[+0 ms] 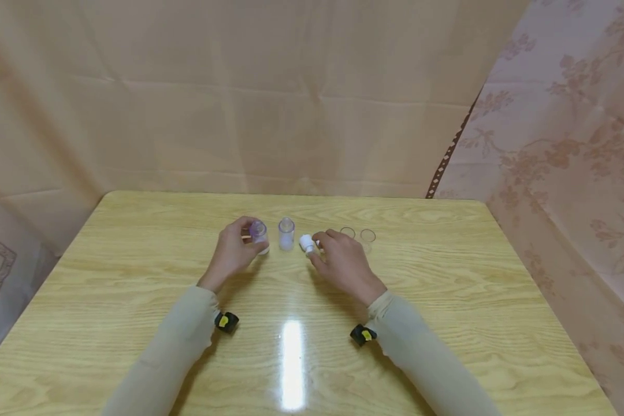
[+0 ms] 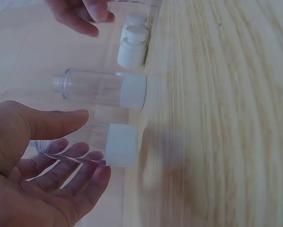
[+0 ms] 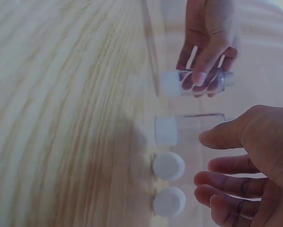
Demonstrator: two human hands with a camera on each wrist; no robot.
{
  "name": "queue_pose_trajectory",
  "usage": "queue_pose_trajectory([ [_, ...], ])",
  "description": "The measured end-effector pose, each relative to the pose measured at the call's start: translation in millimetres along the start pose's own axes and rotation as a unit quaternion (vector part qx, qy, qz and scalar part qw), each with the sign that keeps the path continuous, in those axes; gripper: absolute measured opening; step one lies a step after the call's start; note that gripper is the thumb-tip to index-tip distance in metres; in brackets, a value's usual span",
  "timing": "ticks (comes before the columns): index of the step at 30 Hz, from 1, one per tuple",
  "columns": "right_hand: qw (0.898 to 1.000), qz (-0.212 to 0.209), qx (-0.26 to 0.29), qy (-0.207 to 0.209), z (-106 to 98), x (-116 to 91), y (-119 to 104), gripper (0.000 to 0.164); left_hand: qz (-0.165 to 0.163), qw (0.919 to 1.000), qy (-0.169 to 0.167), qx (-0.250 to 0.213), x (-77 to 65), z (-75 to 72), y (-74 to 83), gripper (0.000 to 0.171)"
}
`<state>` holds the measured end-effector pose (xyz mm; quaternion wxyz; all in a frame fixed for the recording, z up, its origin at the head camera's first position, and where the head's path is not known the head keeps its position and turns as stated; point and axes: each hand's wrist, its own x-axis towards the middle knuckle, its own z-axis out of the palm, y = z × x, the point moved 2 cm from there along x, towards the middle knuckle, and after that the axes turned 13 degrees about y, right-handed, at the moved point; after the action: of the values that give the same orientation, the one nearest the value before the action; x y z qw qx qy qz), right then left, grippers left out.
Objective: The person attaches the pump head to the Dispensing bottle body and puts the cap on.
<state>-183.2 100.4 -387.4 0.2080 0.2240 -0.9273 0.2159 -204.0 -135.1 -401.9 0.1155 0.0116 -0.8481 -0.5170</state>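
Observation:
My left hand (image 1: pixel 234 245) holds a clear bottle with a white base (image 1: pixel 260 232), thumb on one side and fingers round the other. In the left wrist view, the white base of this bottle (image 2: pixel 121 145) faces the table. A second clear bottle with a white base (image 1: pixel 286 234) stands upright between the hands. My right hand (image 1: pixel 340 257) hovers by two small white pump-like tops, its fingers loosely bent. One white top (image 1: pixel 306 242) shows beside the thumb; the other is partly behind the fingers. In the right wrist view, both round white ends (image 3: pixel 169 166) appear apart from the fingertips.
Two thin dark rings, apparently rims of clear covers, show beyond the right hand: a left ring (image 1: pixel 348 227) and a right ring (image 1: pixel 367 230). The wooden table (image 1: pixel 161 254) ends at a beige curtain (image 1: pixel 270 115). A patterned cloth (image 1: pixel 567 162) hangs to the right.

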Motion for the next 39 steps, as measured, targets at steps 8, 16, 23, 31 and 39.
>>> queue_pose_trajectory([
  [8, 0.999, 0.014, -0.031, -0.012, 20, 15, -4, 0.032, 0.007, 0.9999, 0.007, 0.006, -6.2, -12.9, 0.7, 0.042],
  [16, 0.998, 0.017, -0.065, -0.02, 29, 23, -6, 0.03, 0.015, 0.9997, 0.01, 0.016, -11.2, -20.5, 6.0, 0.042],
  [23, 0.998, 0.009, -0.062, -0.002, 36, 25, -5, 0.018, 0.018, 0.9997, 0.014, 0.01, -15.2, -22.7, 9.1, 0.041],
  [31, 0.998, 0.017, -0.058, -0.001, 38, 24, -2, 0.012, 0.027, 0.9995, 0.015, 0.007, -16.5, -19.8, 9.9, 0.041],
  [39, 0.998, 0.044, -0.043, 0.004, 27, 21, -2, 0.02, 0.028, 0.9995, 0.011, 0.007, -18.5, -17.3, 14.2, 0.041],
])
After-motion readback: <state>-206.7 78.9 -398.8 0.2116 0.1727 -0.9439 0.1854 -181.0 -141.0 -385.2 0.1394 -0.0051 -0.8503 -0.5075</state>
